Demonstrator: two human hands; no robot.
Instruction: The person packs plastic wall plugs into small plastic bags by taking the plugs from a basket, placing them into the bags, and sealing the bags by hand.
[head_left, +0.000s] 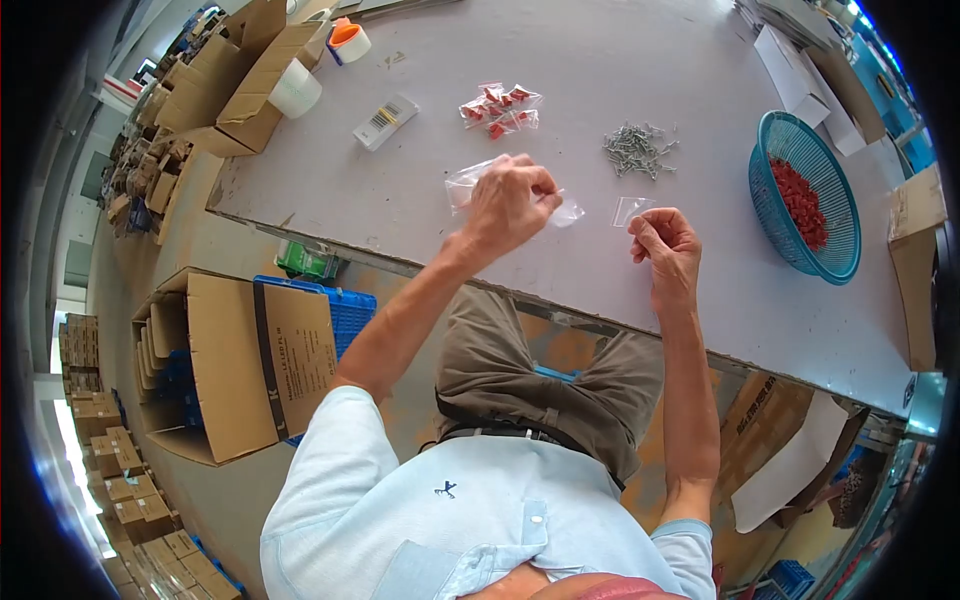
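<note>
Your right hand [670, 245] pinches a bag [629, 209], screws [638, 150] beyond its fingers [650, 235]; your left hand [510, 205] curls its fingers by other bags [462, 187], grip unclear.

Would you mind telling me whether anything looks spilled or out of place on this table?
Nothing clearly stands out. The silver screws lie loose on the tabletop without a container, but their gathered heap looks deliberate rather than spilled.
</note>
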